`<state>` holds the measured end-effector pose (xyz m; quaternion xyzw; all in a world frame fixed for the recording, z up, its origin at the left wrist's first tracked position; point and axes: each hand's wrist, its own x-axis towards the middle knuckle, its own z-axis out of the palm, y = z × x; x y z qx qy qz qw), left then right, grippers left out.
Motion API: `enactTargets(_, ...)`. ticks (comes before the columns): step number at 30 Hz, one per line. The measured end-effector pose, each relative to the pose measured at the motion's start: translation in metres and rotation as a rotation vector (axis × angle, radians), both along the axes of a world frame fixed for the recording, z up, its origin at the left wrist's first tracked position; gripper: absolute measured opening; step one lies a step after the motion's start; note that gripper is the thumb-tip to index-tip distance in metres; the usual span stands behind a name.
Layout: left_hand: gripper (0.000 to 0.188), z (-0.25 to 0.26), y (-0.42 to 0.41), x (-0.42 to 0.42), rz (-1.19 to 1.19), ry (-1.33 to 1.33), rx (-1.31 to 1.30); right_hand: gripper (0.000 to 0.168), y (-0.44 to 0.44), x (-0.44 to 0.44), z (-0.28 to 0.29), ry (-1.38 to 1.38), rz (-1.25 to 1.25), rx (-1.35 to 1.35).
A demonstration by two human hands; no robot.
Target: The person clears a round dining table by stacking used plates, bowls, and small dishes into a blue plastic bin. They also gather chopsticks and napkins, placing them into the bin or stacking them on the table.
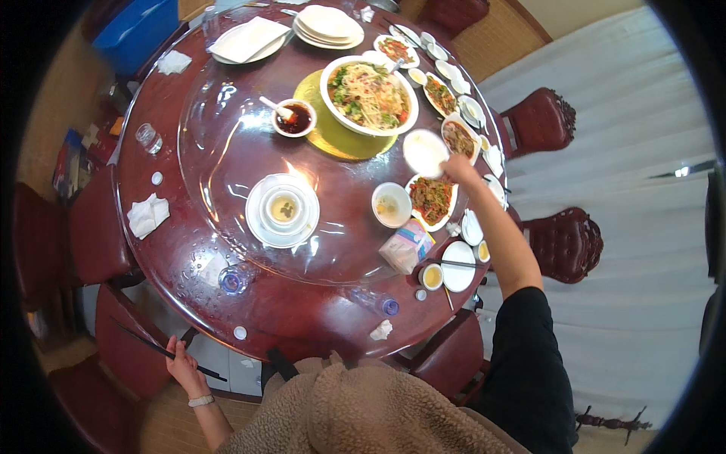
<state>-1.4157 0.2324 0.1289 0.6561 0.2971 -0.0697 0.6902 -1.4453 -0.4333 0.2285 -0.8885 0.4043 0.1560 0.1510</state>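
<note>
My left hand (pixel 184 366) is off the table's near left edge, closed around a pair of black chopsticks (pixel 153 346). My right hand (pixel 458 169) reaches across to the right side of the table and grips the rim of a round white dish (pixel 424 152); its fingertips are partly hidden. Just below that hand lies an oval plate of stir-fried food (pixel 432 198). Another oval plate with meat (pixel 460 139) is beyond it. A white bowl with some broth (pixel 391 205) stands to the left, beside a tissue pack (pixel 407 247).
On the glass turntable (pixel 227 153) are a large noodle bowl (pixel 368 96), a sauce bowl (pixel 294 118), a soup cup on stacked saucers (pixel 282 210) and stacked plates (pixel 329 25). Plastic bottles (pixel 374 301) lie or stand near the front edge. Red chairs (pixel 561 244) surround the table.
</note>
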Motion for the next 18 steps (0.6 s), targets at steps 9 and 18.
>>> enactTargets(9, 0.023, 0.029, -0.019, 0.012, -0.085, -0.064, 0.054, 0.027, 0.060, -0.062, -0.083, -0.199, 0.048, 0.082)
enactTargets(18, 0.025, 0.066, -0.029, 0.018, -0.144, -0.198, -0.017, 0.039, 0.113, -0.022, -0.113, -0.320, -0.099, 0.129)
